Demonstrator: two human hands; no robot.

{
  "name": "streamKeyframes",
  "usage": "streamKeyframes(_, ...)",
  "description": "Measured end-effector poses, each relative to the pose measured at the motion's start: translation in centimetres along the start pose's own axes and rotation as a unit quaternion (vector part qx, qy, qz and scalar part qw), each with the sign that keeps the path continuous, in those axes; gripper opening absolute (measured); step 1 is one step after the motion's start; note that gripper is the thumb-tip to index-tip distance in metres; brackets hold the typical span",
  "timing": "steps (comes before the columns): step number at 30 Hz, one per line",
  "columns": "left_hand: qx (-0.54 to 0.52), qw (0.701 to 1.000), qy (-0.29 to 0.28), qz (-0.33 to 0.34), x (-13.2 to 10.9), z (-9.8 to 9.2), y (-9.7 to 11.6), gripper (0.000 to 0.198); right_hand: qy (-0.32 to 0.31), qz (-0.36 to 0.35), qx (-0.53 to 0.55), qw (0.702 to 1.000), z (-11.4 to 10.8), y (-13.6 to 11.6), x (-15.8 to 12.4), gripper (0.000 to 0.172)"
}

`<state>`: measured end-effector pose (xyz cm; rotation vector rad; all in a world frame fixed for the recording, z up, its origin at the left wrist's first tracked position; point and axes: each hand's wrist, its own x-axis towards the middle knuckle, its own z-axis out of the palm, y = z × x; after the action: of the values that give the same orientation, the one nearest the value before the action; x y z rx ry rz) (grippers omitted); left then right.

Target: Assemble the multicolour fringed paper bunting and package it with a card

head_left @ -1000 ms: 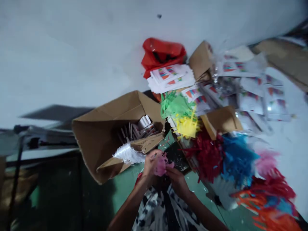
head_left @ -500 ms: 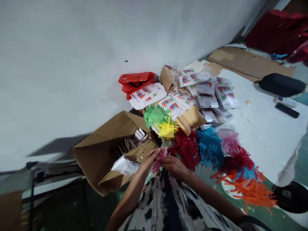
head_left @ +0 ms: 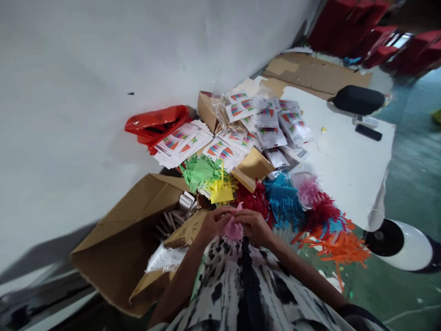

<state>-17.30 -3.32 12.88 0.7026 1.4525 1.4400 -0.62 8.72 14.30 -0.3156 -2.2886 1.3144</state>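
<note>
A pink tissue-paper tassel (head_left: 233, 230) hangs in front of my body, pinched at its upper part by both hands. My left hand (head_left: 217, 219) has its fingers closed on the left side of the paper. From the right, my right hand (head_left: 254, 224) grips the same piece, its fingertips close to those of the left. Just beyond my hands lie dark red fringed paper (head_left: 254, 200), a yellow fringed piece (head_left: 221, 191) and green fringed paper (head_left: 201, 172). Blue fringed paper (head_left: 283, 202) is to their right.
An open cardboard box (head_left: 113, 239) stands at left. Printed cards (head_left: 182, 142), a red plastic bag (head_left: 156, 124) and filled clear packets (head_left: 270, 122) lie near the wall. Orange fringes (head_left: 344, 248) hang at the table's right edge. A black case (head_left: 359, 99) sits farther back.
The view has turned to the right, so the table things appear farther left. My hands have come closer together on the pink tassel, which now hangs lower between them.
</note>
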Motion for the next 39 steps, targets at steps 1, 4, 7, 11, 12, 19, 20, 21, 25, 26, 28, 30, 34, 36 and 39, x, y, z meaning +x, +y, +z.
streamKeyframes(1,0.001,1.000,-0.005,0.017,1.2,-0.1,0.5,0.028,0.007,0.002,-0.009,1.000,-0.3,0.1,0.6,0.034)
streamKeyframes(4,-0.021,0.999,-0.034,0.034,4.6,-0.4,2.3,0.025,0.024,0.005,-0.039,0.999,-0.8,0.1,2.6,0.037)
streamKeyframes(7,-0.080,0.996,0.008,0.035,7.7,-1.3,4.6,0.025,0.046,0.012,-0.060,0.997,-1.5,0.0,4.7,0.042)
streamKeyframes(11,-0.200,0.969,0.124,0.068,11.3,-3.5,7.5,0.032,0.075,0.068,-0.112,0.989,-2.7,1.0,6.4,0.041)
streamKeyframes(12,-0.197,0.966,0.140,0.093,12.0,-4.0,8.1,0.032,0.074,0.111,-0.151,0.980,-3.0,1.5,6.6,0.040)
streamKeyframes(19,0.113,0.976,-0.010,0.183,13.9,-2.6,7.8,0.020,0.000,0.362,-0.314,0.878,-3.9,2.6,6.2,0.025)
streamKeyframes(20,0.125,0.977,-0.041,0.168,13.7,-2.0,7.3,0.020,0.009,0.372,-0.312,0.874,-3.9,2.1,6.2,0.028)
streamKeyframes(21,0.133,0.977,-0.061,0.154,13.5,-1.3,6.8,0.020,0.017,0.377,-0.302,0.875,-3.9,1.5,6.3,0.033)
streamKeyframes(25,0.164,0.972,-0.119,0.116,12.9,0.5,5.3,0.021,0.135,0.340,-0.142,0.920,-3.4,-0.1,6.4,0.040)
streamKeyframes(26,0.169,0.970,-0.136,0.107,12.9,0.8,5.1,0.022,0.186,0.322,-0.082,0.925,-3.1,-0.2,6.2,0.040)
streamKeyframes(28,0.171,0.967,-0.172,0.081,12.9,1.4,4.8,0.024,0.276,0.289,0.011,0.917,-2.5,0.1,5.6,0.038)
streamKeyframes(30,0.170,0.962,-0.205,0.056,13.0,2.1,4.5,0.026,0.330,0.267,0.032,0.905,-2.0,0.6,4.8,0.034)
streamKeyframes(34,0.213,0.950,-0.227,0.041,12.8,3.7,4.1,0.028,0.352,0.257,-0.102,0.894,-1.7,1.8,3.3,0.023)
streamKeyframes(36,0.254,0.937,-0.232,0.056,12.8,4.2,4.1,0.028,0.345,0.257,-0.134,0.893,-2.0,2.5,2.9,0.022)
streamKeyframes(39,0.346,0.903,-0.224,0.119,13.0,4.0,4.3,0.027,0.294,0.280,-0.095,0.909,-2.6,3.6,2.5,0.023)
